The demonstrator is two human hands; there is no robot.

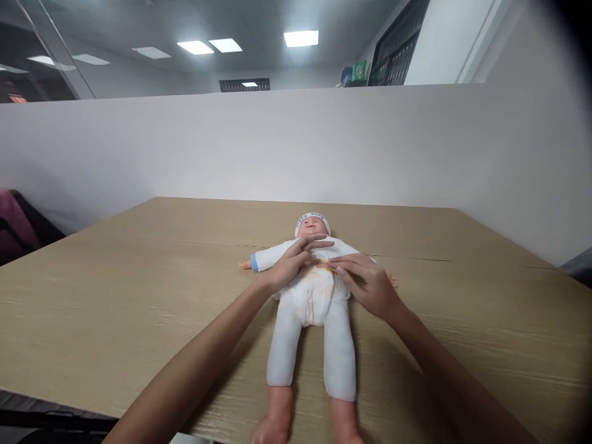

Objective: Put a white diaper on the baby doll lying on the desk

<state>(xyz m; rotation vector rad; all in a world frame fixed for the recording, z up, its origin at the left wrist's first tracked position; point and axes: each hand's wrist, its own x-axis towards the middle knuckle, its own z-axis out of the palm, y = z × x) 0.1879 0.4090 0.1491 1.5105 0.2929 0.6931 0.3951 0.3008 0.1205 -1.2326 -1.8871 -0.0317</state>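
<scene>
A baby doll (312,253) lies on its back on the wooden table, head at the far side and bare feet toward me. It wears a white cap (313,216) with dark lettering, a white top with a blue cuff, and white leggings. A white diaper (314,299) with a coloured print at the waist is around its hips. My left hand (298,259) rests over the doll's belly and chest, fingers stretched out. At the other side of the waistband lies my right hand (365,277), fingers extended and thumb apart. Under both hands the diaper's waist is partly hidden.
The brown table (139,265) spreads around the doll, with a seam running across it. A white partition (277,148) rises behind the far edge. A dark and pink item (21,222) stands beyond the left edge, and a dark object (580,265) beyond the right.
</scene>
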